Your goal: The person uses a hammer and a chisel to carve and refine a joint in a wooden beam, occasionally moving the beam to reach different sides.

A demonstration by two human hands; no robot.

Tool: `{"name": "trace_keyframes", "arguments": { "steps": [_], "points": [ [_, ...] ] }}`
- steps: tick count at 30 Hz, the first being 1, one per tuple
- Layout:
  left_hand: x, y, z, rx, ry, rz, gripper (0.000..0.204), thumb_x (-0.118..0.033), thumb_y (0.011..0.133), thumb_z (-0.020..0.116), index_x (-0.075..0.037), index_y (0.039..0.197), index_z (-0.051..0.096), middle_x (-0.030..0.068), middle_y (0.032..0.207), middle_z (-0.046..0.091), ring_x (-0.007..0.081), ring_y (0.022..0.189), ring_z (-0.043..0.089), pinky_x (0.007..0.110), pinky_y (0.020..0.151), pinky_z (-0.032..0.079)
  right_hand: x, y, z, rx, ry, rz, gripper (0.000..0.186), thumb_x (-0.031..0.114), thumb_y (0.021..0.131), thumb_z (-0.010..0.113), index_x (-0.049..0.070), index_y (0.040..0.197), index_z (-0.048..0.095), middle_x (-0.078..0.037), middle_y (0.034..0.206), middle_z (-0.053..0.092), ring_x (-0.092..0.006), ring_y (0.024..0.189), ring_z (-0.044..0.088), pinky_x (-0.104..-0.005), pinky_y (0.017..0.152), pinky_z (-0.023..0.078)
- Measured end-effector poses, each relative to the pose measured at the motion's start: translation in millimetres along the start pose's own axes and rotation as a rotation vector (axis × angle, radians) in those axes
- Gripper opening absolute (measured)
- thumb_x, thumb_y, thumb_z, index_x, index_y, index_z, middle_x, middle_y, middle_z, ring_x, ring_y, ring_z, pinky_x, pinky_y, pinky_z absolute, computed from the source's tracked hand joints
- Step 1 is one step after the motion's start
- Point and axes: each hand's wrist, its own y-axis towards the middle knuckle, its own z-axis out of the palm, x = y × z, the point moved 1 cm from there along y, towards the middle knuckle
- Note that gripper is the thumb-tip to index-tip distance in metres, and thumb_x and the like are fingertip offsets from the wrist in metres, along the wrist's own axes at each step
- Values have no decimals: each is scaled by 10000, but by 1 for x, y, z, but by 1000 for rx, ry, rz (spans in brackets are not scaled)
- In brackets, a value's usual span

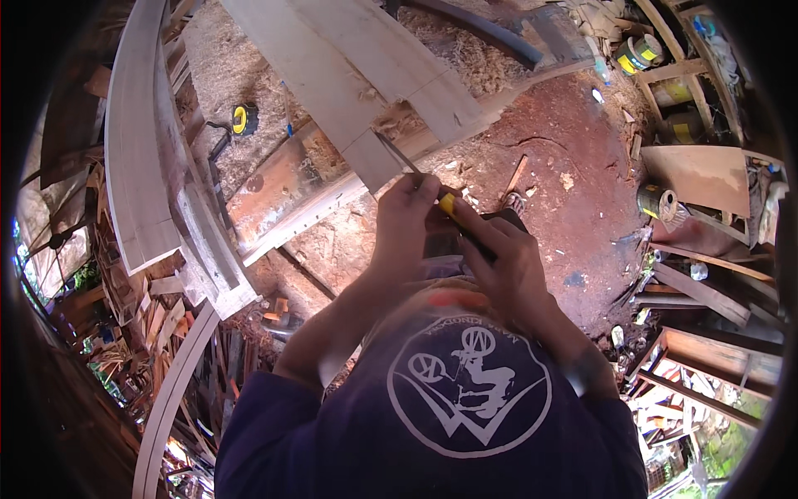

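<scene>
Both of my hands are over the end of a pale wooden board [374, 158] with pencil lines across it. My right hand [499, 241] wraps round the yellow-and-black handle of a chisel [450, 205]. Its narrow dark blade slants up and left to the board's surface, beside a notch between two board ends. My left hand [406, 212] pinches the blade close to the handle. The tip lies at the notch's edge; whether it cuts into the wood I cannot tell. A second board end [445, 104] lies to the right of the notch.
A yellow-and-black tape measure [243, 120] lies on sawdust to the left. Long shaped boards [137, 158] stand further left. A beam [307, 218] runs under the work. Reddish ground [573, 166] stretches right, with a spool [657, 202] and scrap wood at the edge.
</scene>
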Motion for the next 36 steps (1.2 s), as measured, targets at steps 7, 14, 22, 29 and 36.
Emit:
{"name": "trace_keyframes", "arguments": {
  "steps": [7,14,22,29,36],
  "points": [
    [6,3,-3,-1,-13,-13,266,-240,1092,541,18,1110,602,112,996,705,197,849,718,343,758,625,-4,3,3,-19,-8,60,526,27,887,717,83,1405,646,-162,859,689,-295,717,680,-395,666,544],
    [6,-2,-1,-20,44,-9,268,-241,1095,532,18,1094,601,110,995,701,191,860,709,330,773,615,-3,-4,13,-67,27,16,516,17,883,713,67,1393,647,-175,878,699,-307,724,691,-409,668,548],
    [1,0,-4,-67,-14,11,252,-245,1102,516,-14,1059,606,90,943,669,175,812,682,317,730,598,2,-2,20,-151,71,-54,534,24,884,712,85,1409,640,-183,838,678,-309,719,688,-414,679,547],
    [-1,6,-1,-66,180,15,302,-297,1073,585,1,1062,632,85,949,682,166,780,686,299,706,596,-5,-6,40,-72,644,404,502,87,973,647,68,1470,579,-145,971,734,-169,836,698,-344,782,560],
    [8,2,5,42,159,-63,239,-232,1064,602,1,1095,643,91,967,708,187,809,717,327,723,614,-3,-24,5,-44,347,273,538,102,958,671,69,1484,562,-173,1038,732,-230,874,719,-352,845,553]
  ]
}}
